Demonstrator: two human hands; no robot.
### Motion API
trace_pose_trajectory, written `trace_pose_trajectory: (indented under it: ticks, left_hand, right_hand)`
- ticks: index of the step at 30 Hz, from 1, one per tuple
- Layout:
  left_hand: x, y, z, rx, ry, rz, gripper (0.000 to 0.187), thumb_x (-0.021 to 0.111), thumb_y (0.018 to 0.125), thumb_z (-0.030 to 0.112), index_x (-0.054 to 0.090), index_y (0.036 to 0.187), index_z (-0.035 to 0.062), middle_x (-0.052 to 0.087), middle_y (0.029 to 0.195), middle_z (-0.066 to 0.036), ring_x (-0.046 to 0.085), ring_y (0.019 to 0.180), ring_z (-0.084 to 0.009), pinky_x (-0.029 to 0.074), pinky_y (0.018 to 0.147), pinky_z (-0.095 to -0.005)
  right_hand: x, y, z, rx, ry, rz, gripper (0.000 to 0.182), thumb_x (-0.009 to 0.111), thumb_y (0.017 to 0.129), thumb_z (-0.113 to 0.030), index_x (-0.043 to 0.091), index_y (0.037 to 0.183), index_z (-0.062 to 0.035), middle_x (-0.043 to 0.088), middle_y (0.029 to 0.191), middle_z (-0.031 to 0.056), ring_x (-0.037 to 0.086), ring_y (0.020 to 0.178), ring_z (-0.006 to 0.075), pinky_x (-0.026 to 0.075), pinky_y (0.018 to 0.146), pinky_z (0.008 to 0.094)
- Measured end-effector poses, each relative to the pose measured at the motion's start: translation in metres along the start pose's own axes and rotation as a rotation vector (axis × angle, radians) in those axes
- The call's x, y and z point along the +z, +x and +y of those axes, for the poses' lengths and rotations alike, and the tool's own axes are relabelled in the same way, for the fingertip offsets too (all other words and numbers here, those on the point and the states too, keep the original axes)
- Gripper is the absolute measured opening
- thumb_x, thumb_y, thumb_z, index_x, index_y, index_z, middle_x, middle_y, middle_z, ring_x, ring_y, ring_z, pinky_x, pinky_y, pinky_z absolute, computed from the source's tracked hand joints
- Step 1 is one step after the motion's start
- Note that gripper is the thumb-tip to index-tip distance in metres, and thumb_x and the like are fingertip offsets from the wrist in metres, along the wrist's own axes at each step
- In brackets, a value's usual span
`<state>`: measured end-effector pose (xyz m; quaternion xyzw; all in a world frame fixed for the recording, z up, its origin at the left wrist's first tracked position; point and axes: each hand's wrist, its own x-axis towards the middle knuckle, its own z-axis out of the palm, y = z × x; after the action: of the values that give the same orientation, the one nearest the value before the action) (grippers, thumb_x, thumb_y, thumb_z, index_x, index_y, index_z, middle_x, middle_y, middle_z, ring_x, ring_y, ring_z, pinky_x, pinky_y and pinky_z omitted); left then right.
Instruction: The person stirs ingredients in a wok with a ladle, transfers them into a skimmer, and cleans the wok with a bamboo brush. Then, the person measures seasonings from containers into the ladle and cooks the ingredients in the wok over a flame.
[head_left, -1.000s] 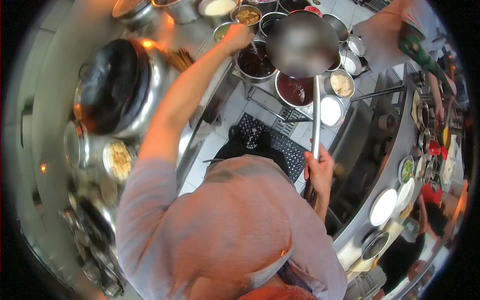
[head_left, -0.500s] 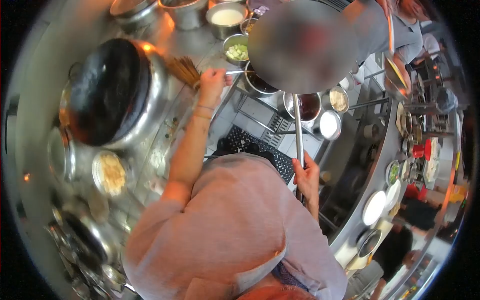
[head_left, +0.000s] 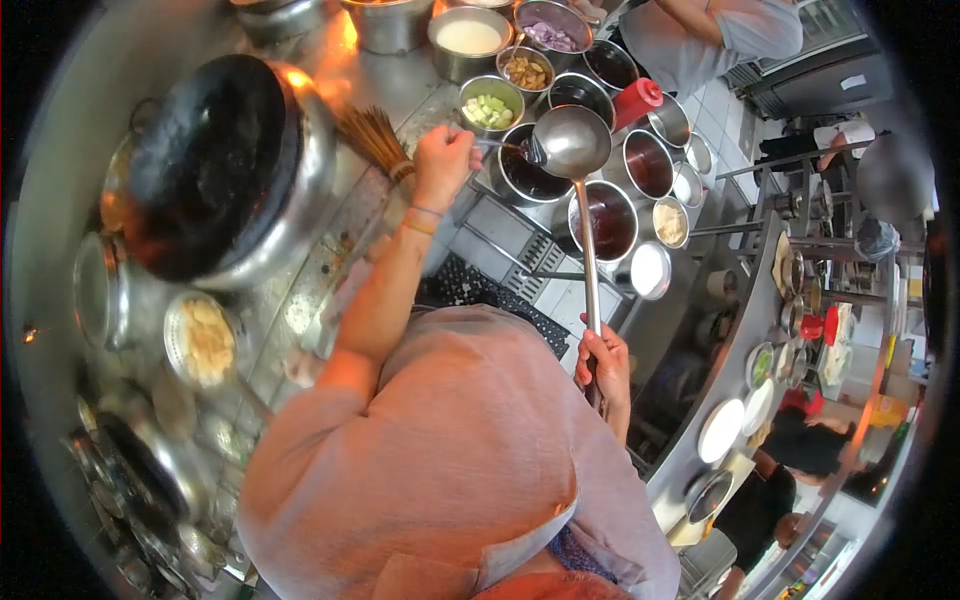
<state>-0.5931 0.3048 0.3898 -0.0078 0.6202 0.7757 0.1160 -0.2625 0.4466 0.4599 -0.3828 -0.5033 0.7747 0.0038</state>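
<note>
Steel containers of sauces and chopped ingredients crowd the upper middle of the frame, and both of the person's hands work over them. The right hand [head_left: 603,365], at centre right, has its fingers wrapped tight around the lower end of a long ladle [head_left: 585,240]; the handle's long axis runs nearly straight up the picture, and the ladle's round bowl [head_left: 572,141] hangs at the top, over the pots and well apart from the hand that steers it. The left hand [head_left: 441,165], on an arm stretched up and across the frame, is closed on the handle of a small spoon [head_left: 510,148], which lies almost level and points to the right, its tip touching or just over the left rim of the ladle bowl. So the left hand is much the nearer to the bowl, just to the left of it, with a pot of dark sauce [head_left: 527,178] directly beneath the spoon and a pot of red sauce [head_left: 604,220] lower right of it. A large dark wok [head_left: 215,165] sits in the upper left on the steel surface [head_left: 300,300], with a bamboo brush [head_left: 368,135] between it and the left hand. Another person stands at the top right.
</note>
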Motion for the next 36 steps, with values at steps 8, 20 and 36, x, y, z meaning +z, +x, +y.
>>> trace_pose_trajectory:
  ticks: [8,20,36]
  left_hand:
    - [0.006,0.003,0.009,0.013,0.009,0.024,0.018,0.059,0.084,0.010,0.060,0.080,-0.0070,0.066,0.068,-0.014,0.065,0.058,-0.0174,0.054,0.049,-0.0280]
    - [0.026,0.023,-0.022,0.428,0.656,0.080,0.029,0.066,0.072,0.022,0.063,0.061,-0.0051,0.059,0.060,-0.025,0.062,0.057,-0.0375,0.051,0.055,-0.0439]
    - [-0.140,-0.155,0.066,0.028,1.018,-0.267,0.037,0.066,0.082,0.034,0.067,0.084,-0.0024,0.066,0.072,-0.018,0.066,0.070,-0.0345,0.051,0.067,-0.0426]
  right_hand:
    - [-0.009,0.008,0.001,-0.076,-0.268,0.010,0.033,0.058,0.093,-0.015,0.053,0.120,0.0038,0.050,0.062,0.0005,0.042,0.035,0.0075,0.034,0.032,0.0218]
    - [-0.008,0.011,-0.033,-0.078,-0.072,-0.066,0.035,0.058,0.093,-0.016,0.051,0.122,0.0035,0.050,0.062,0.0009,0.042,0.035,0.0090,0.034,0.032,0.0236]
    - [0.297,0.175,-0.007,-0.854,-1.088,-0.847,0.036,0.061,0.083,-0.005,0.058,0.119,-0.0054,0.062,0.082,0.0242,0.063,0.072,0.0320,0.049,0.067,0.0361]
